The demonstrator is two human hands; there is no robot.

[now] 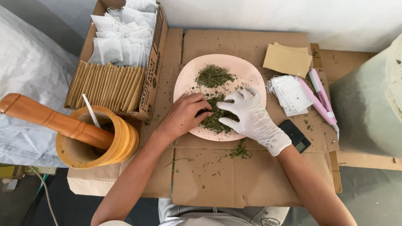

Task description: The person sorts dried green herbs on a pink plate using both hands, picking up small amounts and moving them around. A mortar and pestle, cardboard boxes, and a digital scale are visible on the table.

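Both my hands work the dried green herbs (215, 119) on the pink plate (247, 73): at nine o'clock my bare left hand (186, 115) pinches herbs with curled fingers; at three o'clock my gloved right hand (247, 113) spreads wide over them.

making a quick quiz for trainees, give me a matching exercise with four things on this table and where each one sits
Things:
1. round pale pink plate
2. wooden mortar with long wooden pestle
3. brown cardboard box of white sachets and tan envelopes
4. small black digital scale

Places:
A. far left corner of the cardboard mat
B. under both hands, holding dried green herbs
C. right of the gloved right hand's wrist
D. near left edge, below the box

Pairs: 1-B, 2-D, 3-A, 4-C
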